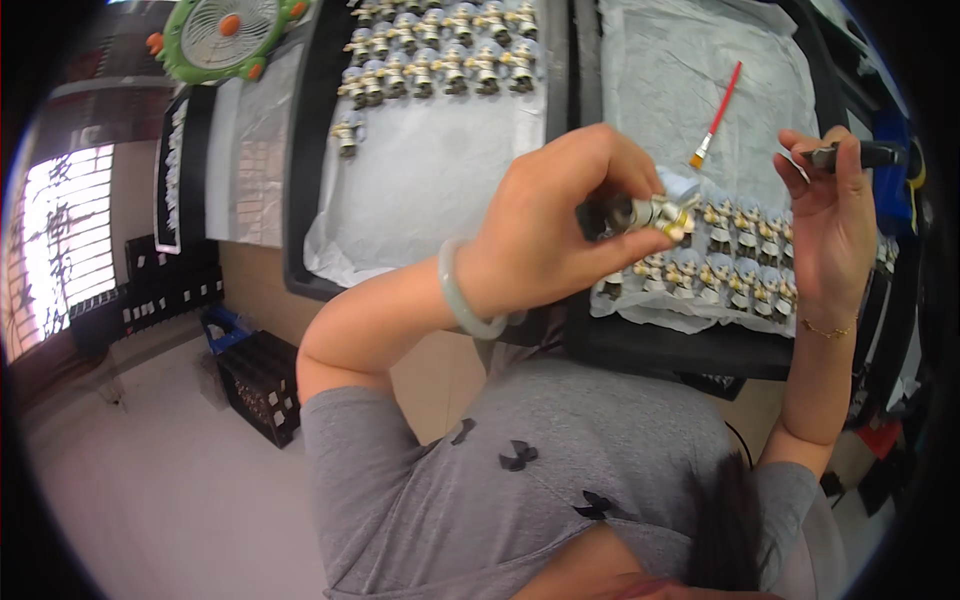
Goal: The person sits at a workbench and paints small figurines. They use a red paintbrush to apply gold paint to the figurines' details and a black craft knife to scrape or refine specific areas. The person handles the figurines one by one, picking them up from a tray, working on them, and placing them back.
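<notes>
Held between the thumb and fingers of my left hand [555, 215] is a small painted figurine [655, 213] with pale blue hair, a white and yellow body and a dark base, tilted on its side. My right hand [838, 225] is raised at the right, its thumb and fingers closed on a slim dark tool [870, 154] with a pointed end; I cannot make out its exact kind. The tool and figurine are apart. Beneath both hands, similar figurines [742, 285] lie in rows on the paper-lined right tray [640, 345], partly covered by my left hand.
A brush [717, 115] with a red handle lies on the right tray's paper. The black left tray [300, 230] carries several rows of figurines [455, 65] at its far end. A green fan [222, 35] stands at the far left. A dark crate [262, 388] sits on the floor.
</notes>
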`<state>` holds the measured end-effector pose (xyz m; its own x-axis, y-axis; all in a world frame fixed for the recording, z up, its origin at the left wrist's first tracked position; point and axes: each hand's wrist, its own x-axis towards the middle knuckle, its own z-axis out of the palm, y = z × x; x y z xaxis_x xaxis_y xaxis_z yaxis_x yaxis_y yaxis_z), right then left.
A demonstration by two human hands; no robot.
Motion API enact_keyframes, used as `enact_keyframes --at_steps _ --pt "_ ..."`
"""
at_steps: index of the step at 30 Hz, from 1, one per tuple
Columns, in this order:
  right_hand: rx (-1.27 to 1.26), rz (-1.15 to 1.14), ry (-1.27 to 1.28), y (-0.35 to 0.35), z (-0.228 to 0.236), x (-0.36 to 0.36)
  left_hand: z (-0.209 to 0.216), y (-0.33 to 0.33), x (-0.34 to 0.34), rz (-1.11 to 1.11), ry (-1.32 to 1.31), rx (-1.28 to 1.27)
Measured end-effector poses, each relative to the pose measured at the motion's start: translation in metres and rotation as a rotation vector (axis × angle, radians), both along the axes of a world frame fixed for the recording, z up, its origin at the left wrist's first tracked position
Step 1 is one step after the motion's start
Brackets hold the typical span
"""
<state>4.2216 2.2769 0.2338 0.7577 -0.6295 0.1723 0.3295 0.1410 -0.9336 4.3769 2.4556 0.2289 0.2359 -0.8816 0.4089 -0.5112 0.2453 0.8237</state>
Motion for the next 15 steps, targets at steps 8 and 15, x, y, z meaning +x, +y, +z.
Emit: enact_keyframes --at_steps 8,15 --pt "0.012 -0.106 0.108 -0.003 -0.008 -0.001 -0.002 0.027 0.122 0.567 0.087 0.145" --pt "0.005 -0.024 0.095 0.004 -0.002 0.001 -0.066 0.094 0.158 0.830 0.680 0.602"
